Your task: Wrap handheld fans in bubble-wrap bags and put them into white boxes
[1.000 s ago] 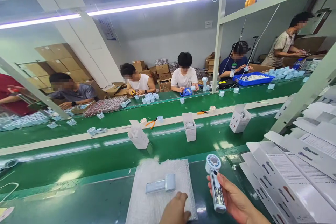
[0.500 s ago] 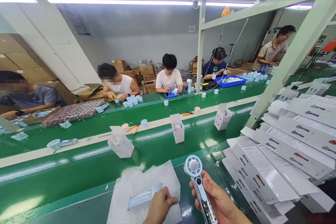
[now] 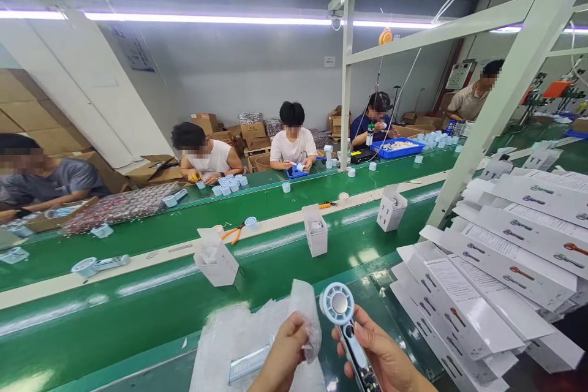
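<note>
Gripping the handheld fan by its handle, my right hand keeps it upright over the bench's near edge, round head facing me, so its face can be read. My left hand pinches one corner of the plastic bag shut between thumb and fingers, lifting it clear of the silver part beneath. Half a second ago that corner lay flat.

Handheld fan: handle base cut off by bottom edge at 6 o'clock. Left hand covers part of the bubble-wrap bag. Printing on flat cartons at 3 o'clock too small to read.
</note>
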{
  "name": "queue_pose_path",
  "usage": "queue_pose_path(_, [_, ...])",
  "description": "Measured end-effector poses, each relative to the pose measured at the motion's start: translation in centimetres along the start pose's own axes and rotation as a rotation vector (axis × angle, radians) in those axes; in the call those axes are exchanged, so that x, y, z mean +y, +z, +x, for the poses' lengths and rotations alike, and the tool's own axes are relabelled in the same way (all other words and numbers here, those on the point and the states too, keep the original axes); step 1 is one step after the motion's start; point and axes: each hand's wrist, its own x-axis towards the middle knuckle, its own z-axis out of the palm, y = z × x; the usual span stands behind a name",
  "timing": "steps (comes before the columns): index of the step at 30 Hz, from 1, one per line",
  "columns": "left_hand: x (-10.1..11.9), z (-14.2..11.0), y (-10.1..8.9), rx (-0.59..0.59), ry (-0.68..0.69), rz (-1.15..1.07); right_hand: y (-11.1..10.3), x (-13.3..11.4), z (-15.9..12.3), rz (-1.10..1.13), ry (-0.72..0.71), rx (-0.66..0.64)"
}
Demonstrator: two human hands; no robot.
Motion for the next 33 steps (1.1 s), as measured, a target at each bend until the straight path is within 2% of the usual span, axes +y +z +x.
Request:
queue_pose_path(4, [2.6, -1.2, 1.8, -0.074, 0.214, 0.324, -0.3, 0.3, 0.1, -0.064, 0.147, -0.179])
queue_pose_path(6, [3.6, -1.8, 2.2, -0.18, 0.253, 0.383, -0.4, 0.5, 0.2, -0.066, 0.209, -0.235])
queue_pose_path(8, [4.1, -2.2, 2.2, -0.26, 0.225, 0.329, -0.7, 0.7, 0.3, -0.05, 0.217, -0.211])
queue_pose_path(10, [3.9, -2.1, 2.0, -0.21, 0.167, 0.174, -1.1, 0.5, 0.2, -0.059, 0.193, -0.125])
queue_pose_path(12, [3.5, -1.6, 1.7, -0.061, 0.135, 0.052, -1.5, 0.2, -0.1, -0.114, 0.17, -0.028])
queue_pose_path(14, [3.1, -1.1, 1.9, 0.042, 0.148, 0.071, -1.8, -0.1, -0.5, -0.225, 0.163, 0.021])
queue_pose_path(16, [2.9, -0.7, 2.4, 0.077, 0.21, 0.2, -1.8, -0.3, -0.8, -0.379, 0.17, 0.032])
queue_pose_path(19, [2.9, -0.5, 3.4, 0.083, 0.33, 0.345, -1.8, -0.5, -1.3, -0.559, 0.178, 0.041])
queue_pose_path(22, [2.8, -0.6, 3.9, 0.056, 0.411, 0.398, -1.5, -0.8, -1.8, -0.625, 0.184, 0.044])
queue_pose_path(25, [2.6, -0.4, 3.9, 0.047, 0.402, 0.394, -1.1, -1.4, -2.8, -0.685, 0.18, 0.09])
queue_pose_path(28, [2.8, 0.0, 3.9, 0.096, 0.34, 0.369, -1.2, -1.7, -3.9, -0.734, 0.133, 0.104])
queue_pose_path(30, [3.1, 0.2, 4.1, 0.097, 0.328, 0.37, -1.6, -1.6, -4.2, -0.657, 0.112, 0.037])
queue_pose_path(33, [3.5, 0.2, 4.4, -0.035, 0.296, 0.358, -2.1, -1.0, -3.7, -0.381, 0.093, -0.067])
